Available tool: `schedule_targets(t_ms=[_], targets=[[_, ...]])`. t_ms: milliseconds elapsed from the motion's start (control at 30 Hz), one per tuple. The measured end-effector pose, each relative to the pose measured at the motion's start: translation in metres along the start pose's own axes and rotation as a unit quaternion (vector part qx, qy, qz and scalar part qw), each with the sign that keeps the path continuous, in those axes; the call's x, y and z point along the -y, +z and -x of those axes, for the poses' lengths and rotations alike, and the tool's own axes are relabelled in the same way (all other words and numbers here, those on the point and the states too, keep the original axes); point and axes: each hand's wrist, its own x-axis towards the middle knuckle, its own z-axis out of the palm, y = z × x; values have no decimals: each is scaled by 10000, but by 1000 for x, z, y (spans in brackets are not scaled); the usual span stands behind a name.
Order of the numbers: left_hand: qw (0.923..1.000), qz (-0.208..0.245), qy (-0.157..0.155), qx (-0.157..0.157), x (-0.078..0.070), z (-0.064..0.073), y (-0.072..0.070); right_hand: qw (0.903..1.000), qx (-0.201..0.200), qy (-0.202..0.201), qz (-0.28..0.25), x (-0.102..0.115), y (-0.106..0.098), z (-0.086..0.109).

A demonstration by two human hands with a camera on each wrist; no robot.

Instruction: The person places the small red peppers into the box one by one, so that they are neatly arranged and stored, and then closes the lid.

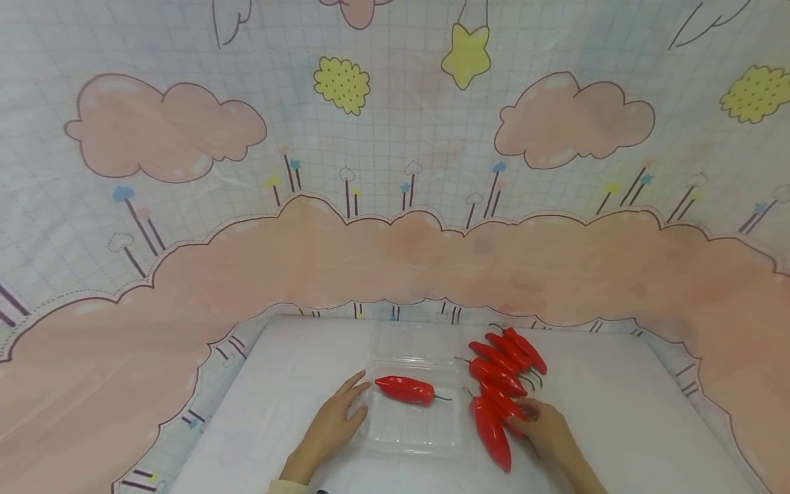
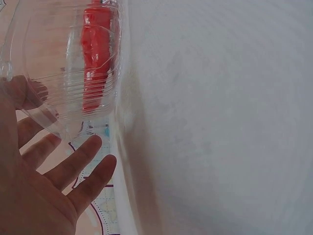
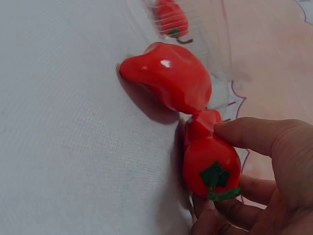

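My right hand (image 1: 548, 431) pinches a red pepper (image 3: 211, 156) near its green stem end, thumb on one side and fingers on the other. Beside it lies another red pepper (image 3: 171, 76), close against the held one. To the left, my left hand (image 1: 335, 417) rests at the left side of a clear plastic box (image 1: 415, 431), its fingers spread and fairly straight. Inside that box lies a single red pepper (image 1: 406, 390), stem pointing right. In the left wrist view, the box wall (image 2: 54, 112) covers part of the left hand.
Several more red peppers (image 1: 494, 374) lie in a slanting column right of the box, some touching. The box's clear lid (image 1: 416, 342) is folded back behind it. All stand on a white table (image 1: 617, 398), with a cartoon-printed cloth (image 1: 395, 261) behind.
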Motion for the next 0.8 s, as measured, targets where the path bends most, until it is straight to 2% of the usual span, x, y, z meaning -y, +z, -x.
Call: schedule_targets(t_ms=[133,300,600,800], targets=[[10000,22,-60,28,0,0,0,9999,13,146,4,1,-4,4],[10000,10,-63,30,0,0,0,9999,-12,117,50,2,-10,7],[9999,-34,79,-59,-3,0,-1,9998,-135,-117,47,11,-22,10],[10000,-36,52,-29,-3,0,-1,9994,-203,-275,-89,18,-28,16]])
